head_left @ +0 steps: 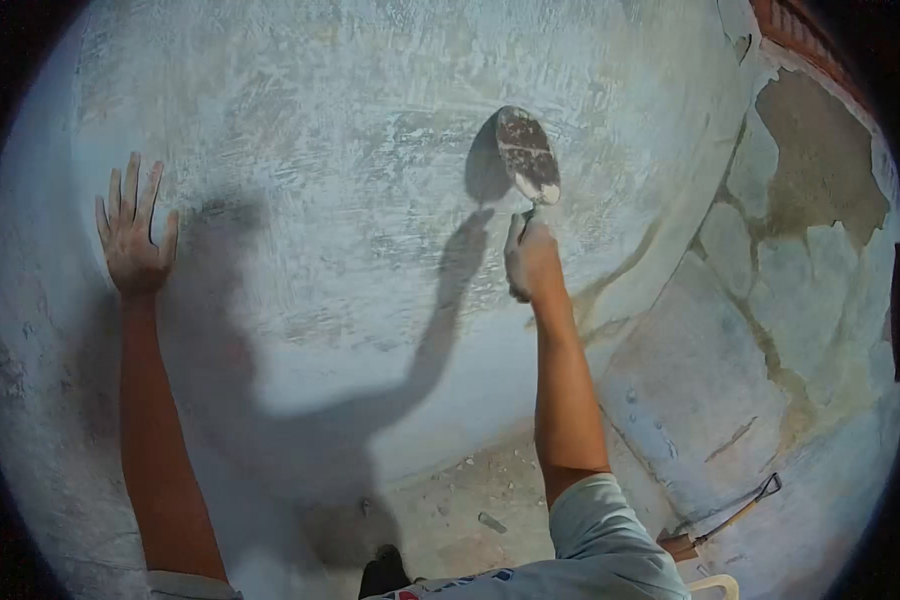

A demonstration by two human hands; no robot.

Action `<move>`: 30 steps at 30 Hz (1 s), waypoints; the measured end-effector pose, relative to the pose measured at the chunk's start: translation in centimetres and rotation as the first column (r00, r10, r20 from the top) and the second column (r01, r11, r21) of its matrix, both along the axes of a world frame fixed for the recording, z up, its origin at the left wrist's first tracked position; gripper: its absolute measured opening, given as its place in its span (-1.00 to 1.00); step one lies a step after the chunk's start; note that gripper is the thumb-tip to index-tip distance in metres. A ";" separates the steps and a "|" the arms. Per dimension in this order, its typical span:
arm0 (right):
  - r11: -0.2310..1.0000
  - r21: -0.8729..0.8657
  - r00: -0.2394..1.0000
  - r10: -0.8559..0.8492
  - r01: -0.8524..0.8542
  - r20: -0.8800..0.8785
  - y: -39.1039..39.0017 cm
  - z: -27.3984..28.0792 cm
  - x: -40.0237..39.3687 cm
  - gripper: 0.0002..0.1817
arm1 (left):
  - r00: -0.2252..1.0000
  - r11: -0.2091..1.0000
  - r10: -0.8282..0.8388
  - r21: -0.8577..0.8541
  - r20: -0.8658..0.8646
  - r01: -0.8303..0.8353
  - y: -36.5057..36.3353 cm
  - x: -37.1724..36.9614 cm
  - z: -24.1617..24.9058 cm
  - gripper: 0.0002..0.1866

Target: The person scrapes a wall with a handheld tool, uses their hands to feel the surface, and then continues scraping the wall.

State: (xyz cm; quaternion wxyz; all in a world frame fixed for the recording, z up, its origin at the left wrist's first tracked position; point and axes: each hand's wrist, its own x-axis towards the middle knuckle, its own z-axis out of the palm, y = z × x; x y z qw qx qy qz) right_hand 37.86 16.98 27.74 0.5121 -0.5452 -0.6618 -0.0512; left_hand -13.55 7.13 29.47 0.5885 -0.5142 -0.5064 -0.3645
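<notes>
A trowel (529, 153) with a rounded, plaster-smeared blade is held up in front of the rough, whitish wall (340, 230). My right hand (533, 257) is closed round its handle, with the blade pointing up. Whether the blade touches the wall I cannot tell; its shadow falls just to the left. On the left side my left hand (135, 232) has its fingers spread and its palm toward the wall, holding nothing. The shadow of my body and right arm lies across the wall between both arms.
A shovel (735, 520) with a wooden shaft lies at the lower right. Debris bits (491, 522) are scattered on the floor (450, 500) below the wall. Large irregular stone slabs (790, 280) show at the right. A dark shoe (385, 572) is at the bottom.
</notes>
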 end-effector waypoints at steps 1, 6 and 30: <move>0.999 -0.003 0.998 0.034 -0.035 -0.045 0.5 2.2 -0.1 -0.59 | 1.000 1.000 -0.001 0.005 -0.004 0.001 0.0 0.0 0.3 -0.38; 0.951 -0.242 0.955 0.122 -0.190 -0.272 -1.6 7.6 -2.3 -0.58 | 1.000 1.000 0.012 0.010 0.012 -0.012 0.3 -0.3 0.2 -0.36; -0.051 -0.998 0.997 -0.069 -0.032 -0.029 -44.2 -64.8 20.0 -0.64 | 0.867 -0.588 0.432 -0.651 0.249 0.480 -17.0 22.1 -48.6 -0.23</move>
